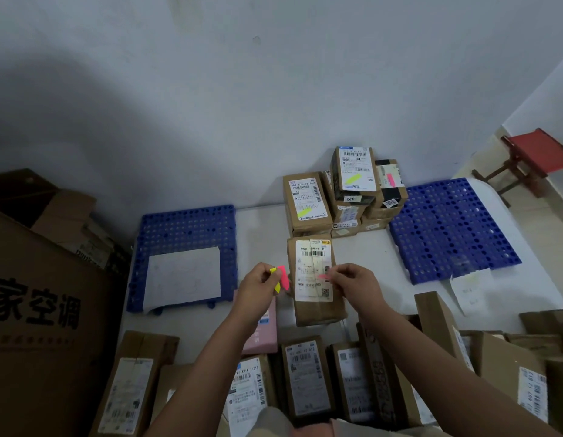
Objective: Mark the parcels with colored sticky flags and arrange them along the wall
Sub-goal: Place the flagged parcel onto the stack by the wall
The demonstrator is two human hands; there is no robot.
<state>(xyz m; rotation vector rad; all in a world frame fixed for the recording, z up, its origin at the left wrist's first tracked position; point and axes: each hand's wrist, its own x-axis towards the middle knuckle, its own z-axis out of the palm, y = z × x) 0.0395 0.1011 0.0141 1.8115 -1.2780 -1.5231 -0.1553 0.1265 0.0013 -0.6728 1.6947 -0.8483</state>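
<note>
A grey wall point(274, 89) fills the upper half of the view, and a white bench point(362, 257) runs up against it. A large brown carton point(37, 326) with printed characters stands at the far left. Two blue perforated mats lie on the bench: the left mat point(185, 228) carries a white sheet of paper point(182, 279); the right mat point(450, 228) sits near a red stool point(532, 156).

Between the mats, a stack of flagged parcels point(343, 193) stands against the wall; visible flags there are yellow-green and pink. A row of unmarked parcels point(308, 380) lies along the near edge.

One brown parcel point(315, 279) lies alone at bench centre, label up, just in front of the stack.

The left hand point(258, 288) holds a pad of sticky flags point(281, 278), yellow and pink, its grip closed on the pad beside the parcel's left edge. The right hand point(356, 282) pinches a single pink flag point(322, 276) between thumb and fingertip, over the parcel's label; contact with the label cannot be determined.
</note>
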